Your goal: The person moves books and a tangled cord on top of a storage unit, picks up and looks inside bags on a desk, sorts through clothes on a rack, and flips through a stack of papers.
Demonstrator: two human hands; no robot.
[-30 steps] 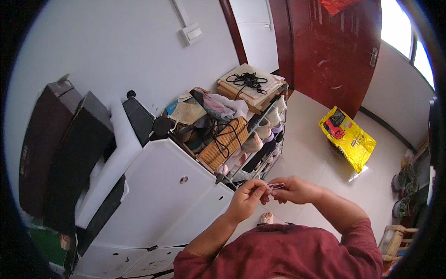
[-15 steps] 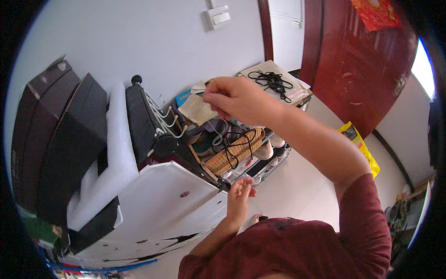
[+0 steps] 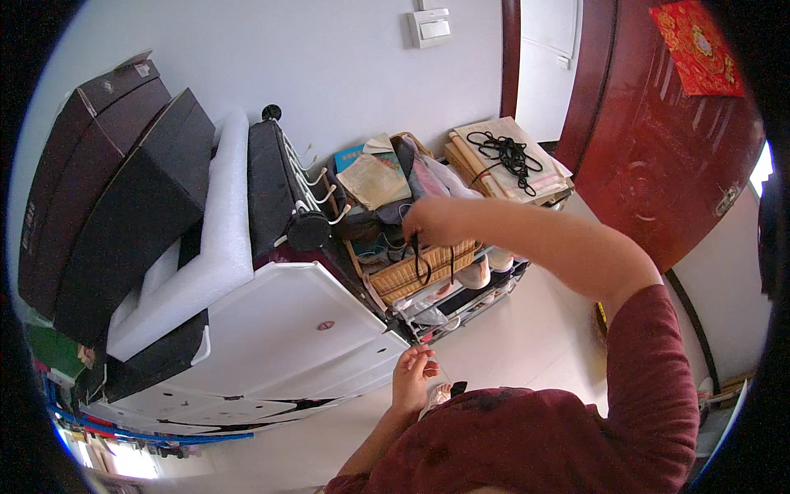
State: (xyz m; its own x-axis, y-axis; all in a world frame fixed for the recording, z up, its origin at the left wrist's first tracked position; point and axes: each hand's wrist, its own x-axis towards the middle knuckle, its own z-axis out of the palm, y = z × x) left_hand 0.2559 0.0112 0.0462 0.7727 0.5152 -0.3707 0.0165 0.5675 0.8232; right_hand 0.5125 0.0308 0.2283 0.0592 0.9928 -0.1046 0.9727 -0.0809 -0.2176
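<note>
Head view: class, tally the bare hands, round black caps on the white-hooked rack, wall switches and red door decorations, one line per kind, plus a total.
Bare hands: 2 (left hand, right hand)
Round black caps: 2
Wall switch: 1
Red door decoration: 1
Total: 6

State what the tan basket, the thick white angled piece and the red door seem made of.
Tan basket: likely wicker or bamboo, judging by its ribbed strips. White angled piece: probably plastic foam, matt, with a faintly mottled surface. Red door: glossy, given its reflections; painted metal or lacquered wood, unclear.
</note>
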